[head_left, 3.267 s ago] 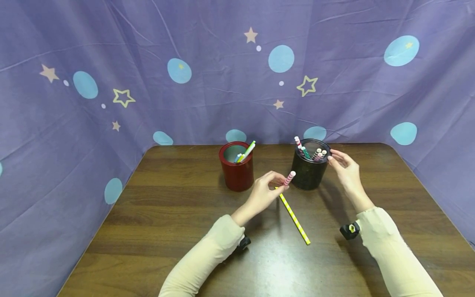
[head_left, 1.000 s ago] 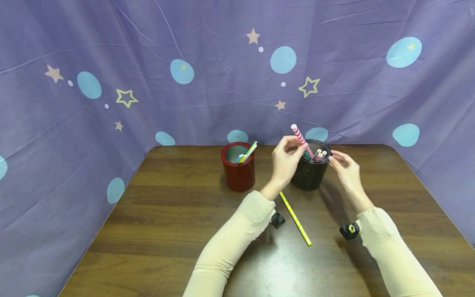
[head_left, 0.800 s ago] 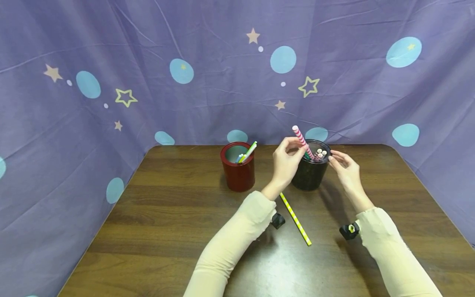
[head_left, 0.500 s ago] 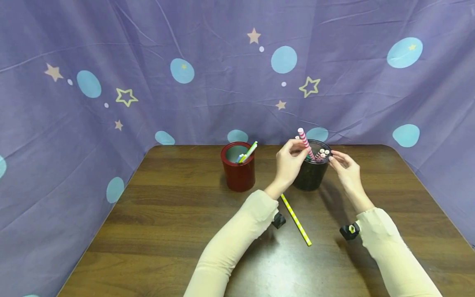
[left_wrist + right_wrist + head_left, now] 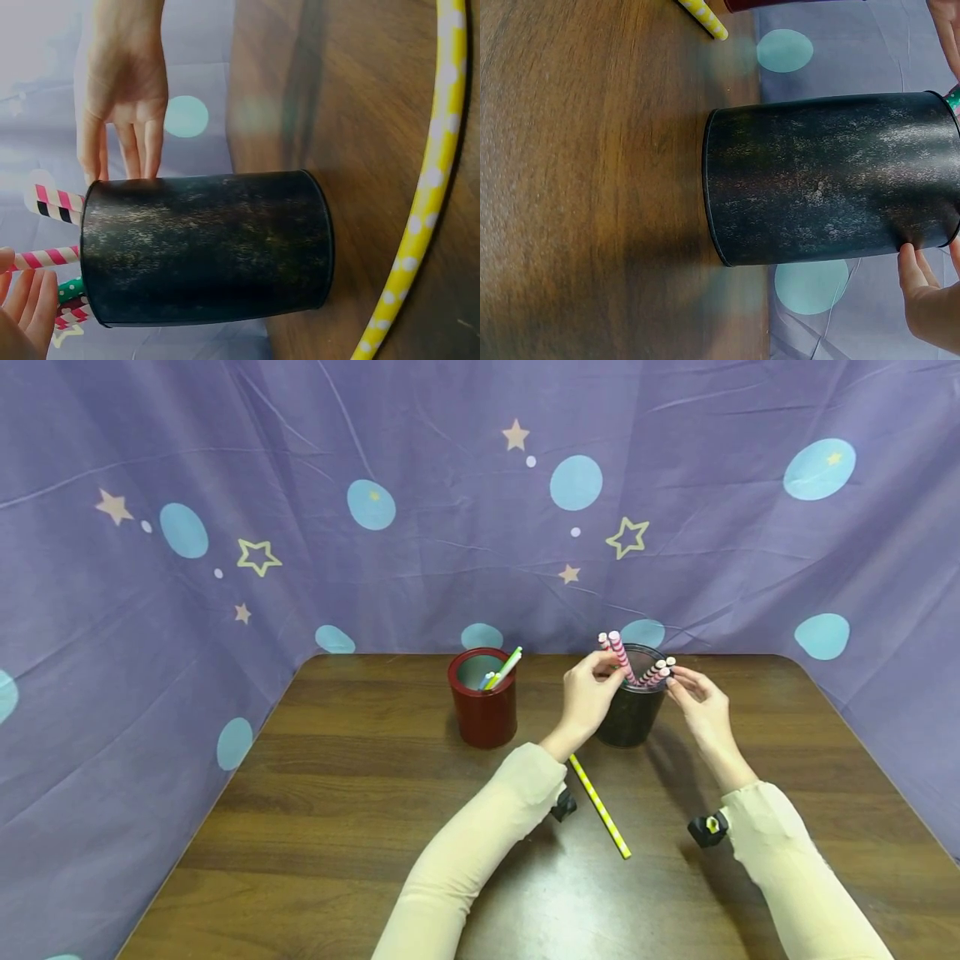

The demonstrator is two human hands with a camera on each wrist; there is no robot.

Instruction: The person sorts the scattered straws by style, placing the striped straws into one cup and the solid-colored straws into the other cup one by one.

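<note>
In the head view, my left hand [image 5: 585, 700] pinches a pink-and-white striped paper straw [image 5: 616, 642]. Its lower end is inside the black can [image 5: 628, 722], and its top sticks up above the rim. Thumb and fingers of my right hand [image 5: 703, 708] grip the can's right rim. Several other patterned straws [image 5: 652, 672] stand in the can, some leaning against the right edge. The left wrist view shows the pinched straw [image 5: 49, 258] and a green dotted straw [image 5: 70, 290] beside it. A yellow straw with white spots [image 5: 600, 807] lies on the wooden table.
Left of the black can stands a red can [image 5: 485, 718] holding several slim coloured sticks [image 5: 508, 667]. A purple patterned curtain [image 5: 450, 568] hangs behind the table [image 5: 337, 827]. The yellow straw's far end lies close to my left wrist.
My left hand has carried the striped straw from in front of the black can up over its rim, then lowered it inside. Straws at the can's right have shifted rightward. My right hand stays put.
</note>
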